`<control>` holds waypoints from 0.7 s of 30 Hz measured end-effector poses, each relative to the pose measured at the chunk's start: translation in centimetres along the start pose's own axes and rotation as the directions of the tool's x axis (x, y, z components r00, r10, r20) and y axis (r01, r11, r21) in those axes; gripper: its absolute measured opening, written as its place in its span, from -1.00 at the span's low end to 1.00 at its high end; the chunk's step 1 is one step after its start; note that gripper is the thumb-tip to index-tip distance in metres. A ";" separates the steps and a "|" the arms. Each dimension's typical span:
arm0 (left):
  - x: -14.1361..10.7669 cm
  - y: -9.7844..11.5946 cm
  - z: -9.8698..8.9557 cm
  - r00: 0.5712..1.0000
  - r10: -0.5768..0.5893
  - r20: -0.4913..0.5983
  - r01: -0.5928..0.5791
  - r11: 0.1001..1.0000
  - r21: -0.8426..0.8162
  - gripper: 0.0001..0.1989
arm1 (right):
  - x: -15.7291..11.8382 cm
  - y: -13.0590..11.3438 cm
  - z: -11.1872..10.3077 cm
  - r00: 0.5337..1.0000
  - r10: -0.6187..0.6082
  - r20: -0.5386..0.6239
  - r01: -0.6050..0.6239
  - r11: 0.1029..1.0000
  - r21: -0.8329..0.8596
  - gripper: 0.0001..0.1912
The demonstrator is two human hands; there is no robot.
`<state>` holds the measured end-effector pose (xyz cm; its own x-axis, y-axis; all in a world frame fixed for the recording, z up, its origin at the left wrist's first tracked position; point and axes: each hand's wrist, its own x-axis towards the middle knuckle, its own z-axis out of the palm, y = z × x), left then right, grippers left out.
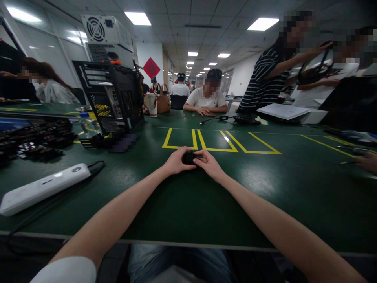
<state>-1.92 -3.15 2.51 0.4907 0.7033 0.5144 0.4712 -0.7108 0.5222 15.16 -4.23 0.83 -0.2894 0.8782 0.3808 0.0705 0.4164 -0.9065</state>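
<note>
Between my two hands is a small black object (187, 158), rounded in outline; its exact kind cannot be made out. My left hand (176, 162) curls around it from the left, thumb below and fingers above. From the other side, the fingertips of my right hand (208, 163) pinch its right edge. Both hands are just above or resting on the green table (165, 208), near the front edge of the yellow tape outlines (218, 149). Part of the object is hidden by my fingers.
At left lie a white power strip (47, 188) with a black cable and a heap of black parts (38, 137). An open computer case (118, 94) stands behind them. A person (206, 96) sits across the table; others stand at right. A white box (284, 111) lies there.
</note>
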 end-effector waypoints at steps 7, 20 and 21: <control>0.0 -0.1 0.0 1.000 -0.012 0.006 0.012 1.000 -0.009 -0.44 | -0.1 -0.3 -0.2 0.997 0.069 0.040 -0.067 0.997 -0.037 -0.67; 0.0 0.0 0.1 1.000 -0.014 0.003 0.014 1.000 -0.025 -0.45 | 0.2 0.4 -0.1 1.000 -0.006 -0.002 0.006 0.999 -0.037 -0.65; 0.0 0.0 0.1 1.000 -0.013 0.005 0.013 1.000 -0.023 -0.45 | 0.2 0.3 -0.2 1.000 0.008 0.008 -0.007 0.999 -0.044 -0.63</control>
<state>-1.89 -3.12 2.47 0.4886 0.7122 0.5040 0.4607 -0.7011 0.5443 15.28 -3.87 0.65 -0.2961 0.8795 0.3725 0.1150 0.4200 -0.9002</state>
